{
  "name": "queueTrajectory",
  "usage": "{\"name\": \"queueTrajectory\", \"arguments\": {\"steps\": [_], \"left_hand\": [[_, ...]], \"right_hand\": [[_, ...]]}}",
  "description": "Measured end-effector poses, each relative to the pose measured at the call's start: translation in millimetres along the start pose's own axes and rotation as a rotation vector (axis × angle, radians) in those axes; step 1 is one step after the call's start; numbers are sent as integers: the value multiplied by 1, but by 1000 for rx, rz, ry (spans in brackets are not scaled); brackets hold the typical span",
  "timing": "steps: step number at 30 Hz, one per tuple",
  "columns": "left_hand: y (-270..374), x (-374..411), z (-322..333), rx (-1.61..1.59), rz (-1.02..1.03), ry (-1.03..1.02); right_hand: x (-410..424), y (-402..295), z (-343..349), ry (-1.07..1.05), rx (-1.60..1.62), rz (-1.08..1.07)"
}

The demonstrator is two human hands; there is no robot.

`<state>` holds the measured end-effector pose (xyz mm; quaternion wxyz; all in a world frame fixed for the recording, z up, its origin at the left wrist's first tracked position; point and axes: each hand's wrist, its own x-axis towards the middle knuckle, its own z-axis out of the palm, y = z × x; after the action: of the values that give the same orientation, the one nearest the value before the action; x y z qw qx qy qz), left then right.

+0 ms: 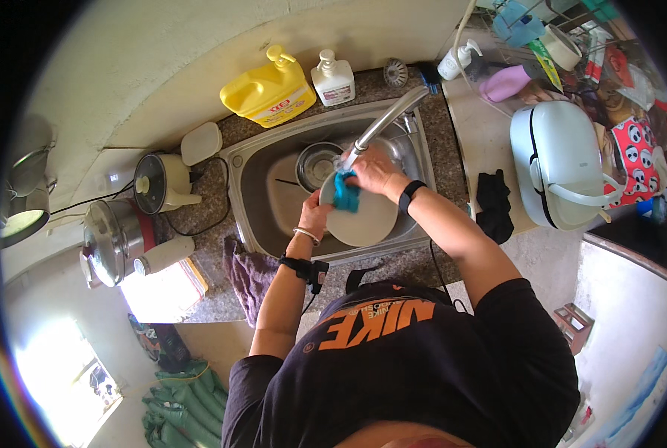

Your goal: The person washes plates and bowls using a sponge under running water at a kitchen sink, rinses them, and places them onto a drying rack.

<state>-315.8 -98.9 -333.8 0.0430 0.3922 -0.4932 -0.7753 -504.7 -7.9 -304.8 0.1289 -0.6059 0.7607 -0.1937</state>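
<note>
My left hand (313, 215) grips the left edge of a round white plate (364, 224), which is held over the stainless steel sink (255, 185). In my right hand (375, 172) is a blue cloth (344, 193), pressed on the upper left part of the plate and blurred. The faucet spout (386, 120) reaches down from the upper right, and water comes out close to my right fingers. Behind the plate, a round metal bowl (319, 165) sits in the sink. A thin dark stick (287, 181), perhaps a utensil, lies left of the bowl.
A yellow pump jug (269, 92) and a white pump bottle (334, 81) stand behind the sink. A small electric pot (162, 182) and a purple towel (249, 274) are on the left. To the right are a black cloth (494, 204) and a pale blue lidded container (560, 162).
</note>
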Motion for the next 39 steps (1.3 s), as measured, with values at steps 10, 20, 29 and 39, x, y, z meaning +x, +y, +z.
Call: {"name": "queueTrajectory", "arguments": {"steps": [10, 20, 29, 39], "left_hand": [[-4, -5, 11, -233, 319, 123], [61, 37, 4, 1053, 383, -280], [49, 29, 23, 66, 172, 271], [34, 31, -2, 278, 159, 341]], "right_hand": [[-73, -25, 65, 190, 1602, 1353], [15, -1, -2, -112, 134, 50], [-21, 19, 9, 3, 1126, 1154], [-60, -2, 44, -127, 1214, 993]]}}
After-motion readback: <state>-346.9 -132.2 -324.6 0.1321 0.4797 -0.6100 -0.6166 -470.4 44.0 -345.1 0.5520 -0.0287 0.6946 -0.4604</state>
